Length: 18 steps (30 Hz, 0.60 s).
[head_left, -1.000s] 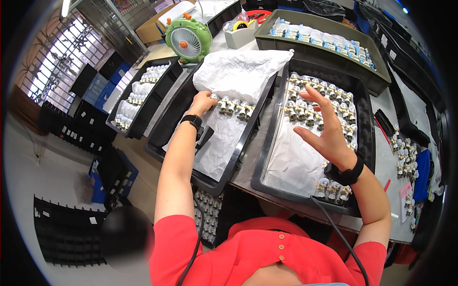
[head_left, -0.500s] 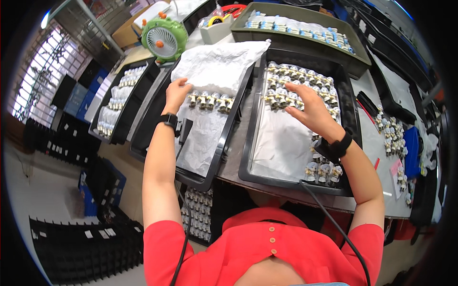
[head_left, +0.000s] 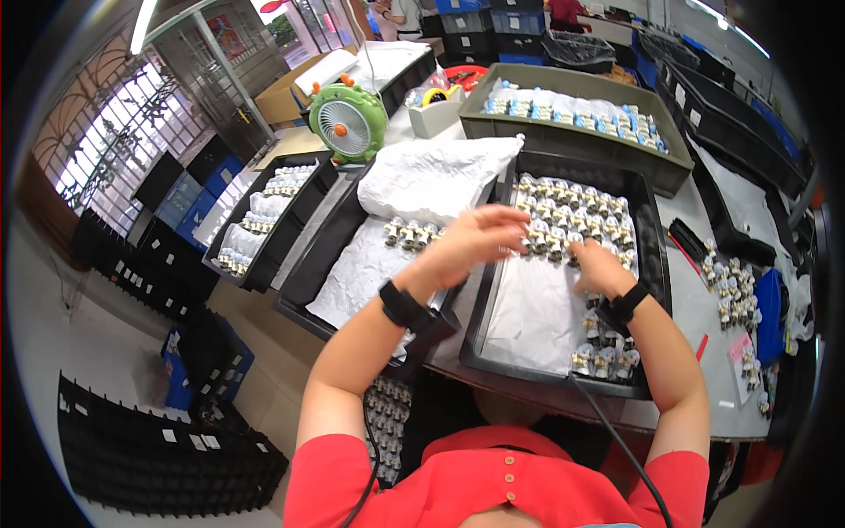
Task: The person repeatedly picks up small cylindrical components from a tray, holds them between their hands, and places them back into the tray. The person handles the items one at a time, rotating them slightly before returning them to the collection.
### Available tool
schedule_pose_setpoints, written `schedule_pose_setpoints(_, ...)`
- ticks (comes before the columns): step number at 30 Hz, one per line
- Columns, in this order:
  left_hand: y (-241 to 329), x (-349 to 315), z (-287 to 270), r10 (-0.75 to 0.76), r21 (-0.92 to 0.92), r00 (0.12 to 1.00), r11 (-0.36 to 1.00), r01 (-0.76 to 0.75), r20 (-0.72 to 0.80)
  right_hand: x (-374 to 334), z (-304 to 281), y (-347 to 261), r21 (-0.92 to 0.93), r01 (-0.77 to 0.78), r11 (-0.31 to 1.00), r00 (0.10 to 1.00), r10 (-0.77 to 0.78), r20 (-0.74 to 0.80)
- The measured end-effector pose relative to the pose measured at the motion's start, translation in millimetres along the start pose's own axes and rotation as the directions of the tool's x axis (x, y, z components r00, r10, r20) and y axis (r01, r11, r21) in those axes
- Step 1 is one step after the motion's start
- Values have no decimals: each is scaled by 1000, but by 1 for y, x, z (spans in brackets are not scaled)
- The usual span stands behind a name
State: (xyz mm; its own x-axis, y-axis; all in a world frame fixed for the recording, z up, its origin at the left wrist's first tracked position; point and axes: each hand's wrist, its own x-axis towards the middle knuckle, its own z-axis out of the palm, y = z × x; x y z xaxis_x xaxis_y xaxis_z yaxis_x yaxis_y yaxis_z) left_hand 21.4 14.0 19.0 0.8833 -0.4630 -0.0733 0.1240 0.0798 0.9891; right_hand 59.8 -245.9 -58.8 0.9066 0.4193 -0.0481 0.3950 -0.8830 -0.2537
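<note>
Small white-and-gold figurines with dark bases (head_left: 572, 209): in rows, just beyond and left of our right fingers (head_left: 585, 253).
Left hand (head_left: 466, 246): our fingers are loosely parted; blur hides whether they hold anything.
Right hand (head_left: 606, 269): our fingers are bent narrow beside the figurines; we cannot tell whether they grip one.
Black rectangular plastic tray (head_left: 519, 370): beneath our right fingers, lined with thin white paper (head_left: 532, 304).

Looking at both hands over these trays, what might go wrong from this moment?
1. The right hand is at the edge of closely packed small figures, so its fingers might tip or scrape a neighbouring one.
2. The left hand reaches close to the same rows, so the two hands could get in each other's way.
3. A black cable runs by the front rim of the right black tray; it may catch there when an arm moves.
</note>
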Motion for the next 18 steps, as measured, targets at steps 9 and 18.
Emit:
schedule_pose_setpoints(9,-24,-6,26,-68,12,992,998,68,107,5,5,-5,7,-14,1000,998,14,-60)
schedule_pose_setpoints(18,-31,1,8,-61,-65,998,996,61,8,-5,-5,-9,-28,-5,1000,993,9,115)
